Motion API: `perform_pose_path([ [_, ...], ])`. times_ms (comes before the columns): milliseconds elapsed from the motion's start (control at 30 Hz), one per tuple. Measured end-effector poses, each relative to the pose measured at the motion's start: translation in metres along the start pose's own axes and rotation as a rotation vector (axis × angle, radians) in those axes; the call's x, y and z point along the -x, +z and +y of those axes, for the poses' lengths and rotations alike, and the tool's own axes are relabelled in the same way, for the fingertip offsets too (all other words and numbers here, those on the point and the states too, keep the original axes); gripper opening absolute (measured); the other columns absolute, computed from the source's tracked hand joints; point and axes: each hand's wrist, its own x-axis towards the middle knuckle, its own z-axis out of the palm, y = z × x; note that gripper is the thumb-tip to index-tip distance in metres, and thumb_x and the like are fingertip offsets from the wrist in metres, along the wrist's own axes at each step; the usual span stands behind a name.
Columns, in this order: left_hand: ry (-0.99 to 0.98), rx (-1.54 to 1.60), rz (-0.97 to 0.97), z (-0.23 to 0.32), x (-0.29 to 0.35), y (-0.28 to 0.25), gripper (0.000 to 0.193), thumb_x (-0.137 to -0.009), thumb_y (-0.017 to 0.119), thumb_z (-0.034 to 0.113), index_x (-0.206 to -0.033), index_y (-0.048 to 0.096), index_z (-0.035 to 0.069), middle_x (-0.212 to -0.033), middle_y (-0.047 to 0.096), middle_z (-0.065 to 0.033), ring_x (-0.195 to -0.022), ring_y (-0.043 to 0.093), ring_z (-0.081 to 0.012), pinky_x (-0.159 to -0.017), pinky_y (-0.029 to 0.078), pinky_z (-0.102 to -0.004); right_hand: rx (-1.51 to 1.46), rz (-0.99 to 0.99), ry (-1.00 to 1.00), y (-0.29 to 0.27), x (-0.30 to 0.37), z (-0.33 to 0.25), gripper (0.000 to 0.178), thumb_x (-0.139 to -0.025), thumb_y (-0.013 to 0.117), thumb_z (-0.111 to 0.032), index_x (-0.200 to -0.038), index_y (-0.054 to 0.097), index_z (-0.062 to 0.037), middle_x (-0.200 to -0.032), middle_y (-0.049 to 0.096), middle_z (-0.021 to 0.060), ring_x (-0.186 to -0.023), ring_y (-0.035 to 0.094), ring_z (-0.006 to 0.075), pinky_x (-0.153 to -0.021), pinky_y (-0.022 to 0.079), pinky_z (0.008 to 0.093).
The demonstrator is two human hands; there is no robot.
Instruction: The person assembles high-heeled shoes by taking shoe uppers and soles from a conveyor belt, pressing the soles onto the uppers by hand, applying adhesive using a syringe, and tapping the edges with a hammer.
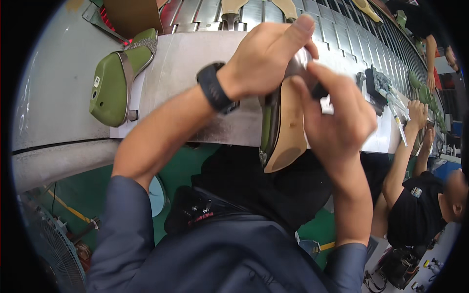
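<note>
My left hand (266,56), with a black watch on its wrist, grips the heel end of a shoe (283,132) that has a tan sole and a dark green edge. The shoe hangs sole-up over the front edge of the grey workbench (195,63). My right hand (337,117) presses against the same shoe from the right and pinches a small white piece (326,105) between its fingers. Both forearms come up from the lower edge in blue sleeves.
A green shoe on a last (117,78) lies on the bench at the left. A conveyor of metal slats (322,24) with more shoes runs behind. A co-worker in black (415,205) sits at the right near several white tubes (395,110). A fan (53,249) stands lower left.
</note>
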Motion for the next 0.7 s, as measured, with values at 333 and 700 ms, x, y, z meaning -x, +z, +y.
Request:
perform_pose_path([
  [333,0.076,-0.056,0.013,-0.041,-0.019,0.013,0.058,-0.113,0.042,0.047,-0.105,0.075,0.001,-0.083,0.066,-0.0037,-0.078,0.056,-0.0109,-0.076,0.047,-0.0273,-0.712,-0.511,1.001,-0.022,0.014,0.035,0.030,-0.097,0.078,-0.025,-0.090,0.069,0.0033,-0.074,0.068,0.0028,-0.064,0.061,0.0069,-0.059,0.049,0.0230],
  [700,0.241,-0.056,0.151,-0.044,-0.009,0.017,0.069,-0.113,0.034,0.056,-0.103,0.075,0.002,-0.074,0.061,-0.0048,-0.067,0.051,-0.0127,-0.066,0.045,-0.0299,-0.627,-0.647,0.945,-0.006,-0.002,0.033,0.052,-0.101,0.069,-0.047,-0.079,0.071,-0.0003,-0.057,0.061,0.0019,-0.049,0.057,0.0070,-0.044,0.045,0.0226],
])
